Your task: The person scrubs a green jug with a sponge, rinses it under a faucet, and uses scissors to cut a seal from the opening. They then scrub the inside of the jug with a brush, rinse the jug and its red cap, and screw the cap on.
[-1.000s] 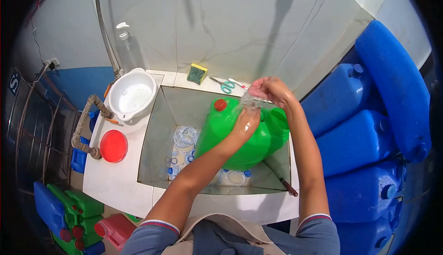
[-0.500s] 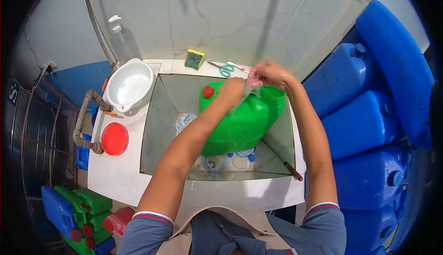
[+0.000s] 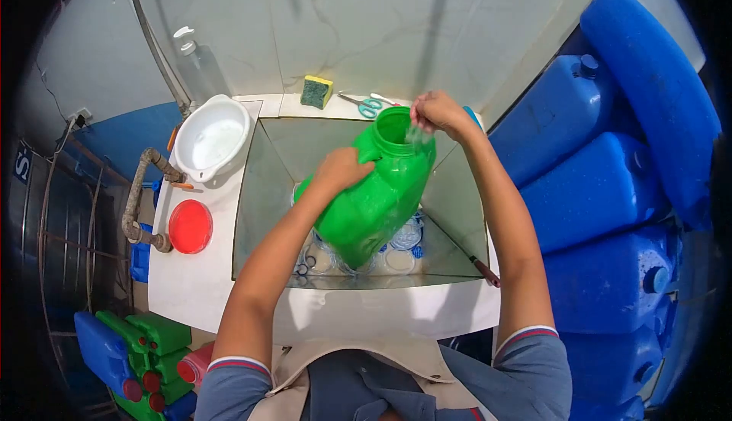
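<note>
**Head view.** You stand at a white counter (image 3: 198, 284) with a sunken sink (image 3: 263, 192). The green jug (image 3: 374, 211) is inside the sink, tilted. Its base sits low among the clear rings and caps (image 3: 404, 240) on the sink floor, and its open mouth (image 3: 396, 128) points up and away from you.

- Your left hand (image 3: 343, 169) is clamped on the jug's upper shoulder and steadies it at that tilt.
- Your right hand (image 3: 436, 112) is at the far edge of the mouth with its fingers drawn together. Something clear shows just below them, but it is too blurred to tell whether they pinch the rim or a separate item.

Around the sink:
- A white bowl (image 3: 213, 139) and a red lid (image 3: 190, 226) stand on the counter to the left.
- A sponge (image 3: 316, 91) and scissors (image 3: 370, 105) lie on the back ledge.
- Large blue jerrycans (image 3: 587, 116) are stacked on the right.
- Small cans (image 3: 145, 345) stand on the floor at lower left.

**Step in hand (judgement).** The work is at the jug's mouth. One hand holds the body while the other tends the rim.

**Next move (judgement).** Maintain a firm left-hand grip, since the jug rests only on its base edge and could roll. Give the right hand a clear path around the mouth. Keep the base from crushing the rings beneath it.
</note>
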A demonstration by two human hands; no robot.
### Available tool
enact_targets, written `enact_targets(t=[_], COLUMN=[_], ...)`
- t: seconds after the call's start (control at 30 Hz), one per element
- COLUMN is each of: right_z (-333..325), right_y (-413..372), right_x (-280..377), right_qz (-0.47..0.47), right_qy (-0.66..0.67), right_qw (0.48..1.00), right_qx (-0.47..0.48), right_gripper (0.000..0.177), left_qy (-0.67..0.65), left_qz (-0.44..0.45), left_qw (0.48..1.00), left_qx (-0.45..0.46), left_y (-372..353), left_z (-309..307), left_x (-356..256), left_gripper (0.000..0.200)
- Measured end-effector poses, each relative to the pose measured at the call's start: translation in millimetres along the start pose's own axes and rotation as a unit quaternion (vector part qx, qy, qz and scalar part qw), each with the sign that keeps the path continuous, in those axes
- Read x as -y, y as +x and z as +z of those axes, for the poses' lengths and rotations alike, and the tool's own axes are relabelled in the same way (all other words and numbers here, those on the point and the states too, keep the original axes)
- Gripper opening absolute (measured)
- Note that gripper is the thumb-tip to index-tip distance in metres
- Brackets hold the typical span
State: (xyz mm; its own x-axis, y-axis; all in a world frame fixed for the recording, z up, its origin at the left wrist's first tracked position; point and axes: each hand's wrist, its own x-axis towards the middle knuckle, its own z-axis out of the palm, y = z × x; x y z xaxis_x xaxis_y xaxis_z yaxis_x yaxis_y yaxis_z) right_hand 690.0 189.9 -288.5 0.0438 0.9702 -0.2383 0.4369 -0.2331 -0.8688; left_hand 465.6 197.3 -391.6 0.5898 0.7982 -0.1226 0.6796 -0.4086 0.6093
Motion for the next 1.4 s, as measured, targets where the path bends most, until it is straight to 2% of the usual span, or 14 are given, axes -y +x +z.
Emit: enact_targets(t=[0.07,0.3,0.4,0.47,0.5,0.8,0.9,0.93,1.0,1.1,1.17,1.27,1.33,1.4], right_z=[0,-2,-3,-4,-5,-22,-16,-11,6,49,84,85,77,77], right_y=[3,14,15,14,12,-14,-12,-14,-23,-36,-47,-46,-45,-47], right_x=[-2,-8,0,5,8,36,14,1,-24,-71,-76,-79,-91,-94], right_qz=[0.014,0.055,0.067,0.083,0.078,0.036,-0.01,-0.01,-0.048,-0.135,-0.233,-0.209,-0.25,-0.283], right_qy=[-0.055,0.073,0.166,0.212,0.206,0.228,0.151,0.152,-0.102,-0.266,-0.434,-0.521,-0.514,-0.504], right_qw=[0.998,0.996,0.98,0.971,0.972,0.97,0.988,0.988,0.992,0.954,0.858,0.806,0.792,0.782], right_qx=[0.008,0.018,0.083,0.078,0.083,0.072,0.041,0.039,0.052,0.004,-0.146,-0.185,-0.214,-0.235], right_gripper=[0.02,0.018,0.018,0.018,0.018,0.017,0.02,0.02,0.035,0.061,0.076,0.08,0.078,0.072], left_qy=[-0.009,0.017,0.087,0.062,0.062,0.016,0.109,0.137,0.164,0.123,0.037,-0.018,-0.167,-0.21], left_qz=[-0.024,-0.027,0.023,0.182,0.178,0.243,0.26,0.201,0.139,0.084,0.093,0.143,0.194,0.124], left_qw=[0.994,0.994,0.993,0.959,0.958,0.967,0.958,0.97,0.975,0.989,0.995,0.989,0.96,0.937], left_qx=[-0.105,-0.1,-0.071,-0.209,-0.217,-0.078,-0.054,-0.001,0.051,-0.011,-0.02,0.004,-0.114,-0.248], left_y=[-23,-87,-81,-59,-47,47,47,36,23,11,2,-26,-56,-87], left_z=[7,-4,-7,8,12,7,3,-5,-6,12,25,18,13,21], left_x=[10,12,-2,-5,-9,-41,-44,-52,-52,-42,-38,-27,2,42], left_gripper=[0.048,0.05,0.047,0.043,0.043,0.045,0.052,0.053,0.056,0.055,0.048,0.04,0.037,0.038])
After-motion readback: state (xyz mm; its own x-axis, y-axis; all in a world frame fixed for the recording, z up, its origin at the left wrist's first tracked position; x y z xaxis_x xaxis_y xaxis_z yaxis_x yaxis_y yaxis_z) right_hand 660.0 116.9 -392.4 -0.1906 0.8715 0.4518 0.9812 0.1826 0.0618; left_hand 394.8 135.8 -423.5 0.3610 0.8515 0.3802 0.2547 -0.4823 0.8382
